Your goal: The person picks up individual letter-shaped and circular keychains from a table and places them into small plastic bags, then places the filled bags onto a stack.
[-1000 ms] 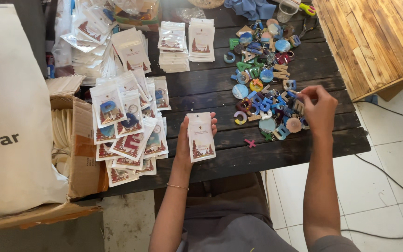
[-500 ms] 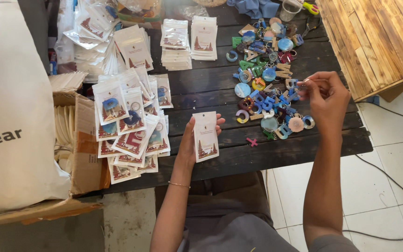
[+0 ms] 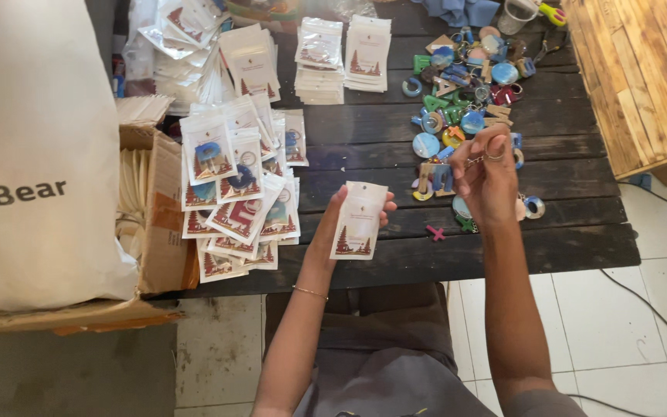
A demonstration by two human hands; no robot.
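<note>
Above the near edge of the dark plank table (image 3: 395, 147), a small white packet (image 3: 358, 220) printed with red trees is held upright in the left hand (image 3: 345, 224), pinched between the thumb behind one side and the fingers curled round the other; its printed face is turned towards the camera. Just beside it to the right, the right hand (image 3: 488, 181) is raised with its fingers drawn together, and a small metal key ring (image 3: 479, 160) is gripped between thumb and fingertips; whether a charm hangs from the ring cannot be told, as the hand covers it. A thin bracelet (image 3: 308, 292) is worn on the left wrist. Beyond the right hand, a heap of coloured letter and disc keychains (image 3: 465, 85) is spread over the planks, and a small pink cross-shaped piece (image 3: 435, 232) lies apart near the table edge. Two neat stacks of empty packets (image 3: 345, 54) are set further back. To the left, filled packets (image 3: 237, 193) are fanned out in an overlapping pile, beside an open cardboard box (image 3: 160, 216) and a large white bag (image 3: 36, 154)
</note>
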